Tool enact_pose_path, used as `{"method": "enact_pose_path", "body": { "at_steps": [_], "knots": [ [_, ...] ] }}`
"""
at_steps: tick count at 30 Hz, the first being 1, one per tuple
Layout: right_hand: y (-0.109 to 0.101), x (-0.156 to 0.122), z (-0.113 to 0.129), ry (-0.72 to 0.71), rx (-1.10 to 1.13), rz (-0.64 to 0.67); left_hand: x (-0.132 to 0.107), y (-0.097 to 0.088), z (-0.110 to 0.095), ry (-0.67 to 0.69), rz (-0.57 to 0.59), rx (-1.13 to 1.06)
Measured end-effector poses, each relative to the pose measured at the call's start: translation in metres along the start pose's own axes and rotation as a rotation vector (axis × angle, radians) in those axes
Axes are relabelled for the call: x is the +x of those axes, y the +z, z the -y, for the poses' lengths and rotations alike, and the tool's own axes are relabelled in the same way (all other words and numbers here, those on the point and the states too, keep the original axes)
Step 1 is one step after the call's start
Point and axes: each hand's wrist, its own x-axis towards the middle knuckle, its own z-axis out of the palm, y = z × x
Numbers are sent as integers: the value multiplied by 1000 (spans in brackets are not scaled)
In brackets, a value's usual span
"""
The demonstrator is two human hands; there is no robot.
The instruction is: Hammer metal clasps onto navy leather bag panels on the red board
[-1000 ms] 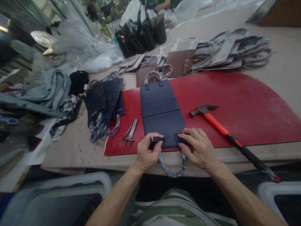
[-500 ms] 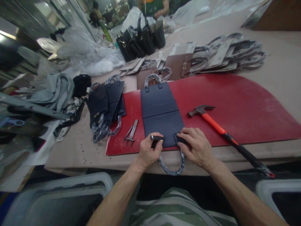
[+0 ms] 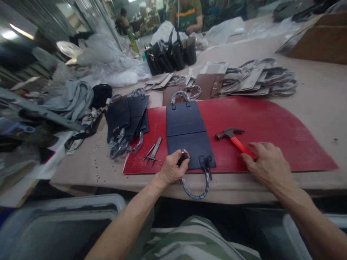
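A flat navy leather bag panel (image 3: 187, 133) lies on a red mat (image 3: 265, 126), one wrapped handle (image 3: 180, 95) at its far end and another wrapped handle (image 3: 195, 187) hanging over the table's near edge. My left hand (image 3: 172, 168) is closed around a small dark metal punch (image 3: 182, 155) standing on the panel's near left corner. My right hand (image 3: 268, 164) lies over the orange grip of a hammer (image 3: 233, 139) on the mat, fingers curling onto it.
A metal tool (image 3: 153, 148) lies on the mat left of the panel, beside a stack of navy panels (image 3: 126, 115). Brown and grey panels (image 3: 244, 76) and finished black bags (image 3: 170, 56) sit farther back. A person stands at the far end. Grey bins (image 3: 54, 224) sit below.
My right hand left the panel's near right handle tab and moved right onto the hammer's handle. My left hand stayed on the punch. The view tilted up slightly.
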Motion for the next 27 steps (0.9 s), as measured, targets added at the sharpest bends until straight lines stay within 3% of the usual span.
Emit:
{"method": "enact_pose_path", "body": {
  "at_steps": [2, 5, 7, 10, 11, 13, 16, 22, 25, 27],
  "knots": [
    [-2, 1, -9, 104, -68, 188, 0, 0, -1, 11, -6, -1],
    [-5, 7, -7, 299, 35, 408, -1, 1, -2, 24, 2, 10],
    [-9, 12, 0, 445, 300, 539, -1, 2, -2, 29, 4, 13],
    [-18, 15, 16, 722, 964, 718, -1, 4, -1, 34, 3, 10],
    [-21, 15, 22, 805, 1139, 742, -1, 4, -1, 38, 3, 10],
    [-28, 13, 34, 870, 1256, 699, 0, 4, -1, 43, 6, 12],
    [-48, 8, 55, 694, 1107, 518, 0, 5, 0, 39, 6, 16],
    [-93, 2, 89, -217, 492, -20, -2, 8, 3, 24, -12, 49],
    [-107, 4, 95, -500, 233, -60, -2, 9, 4, 32, 15, 57],
    [-118, 7, 97, -539, 196, -70, -2, 9, 3, 55, 15, 61]
  ]
}}
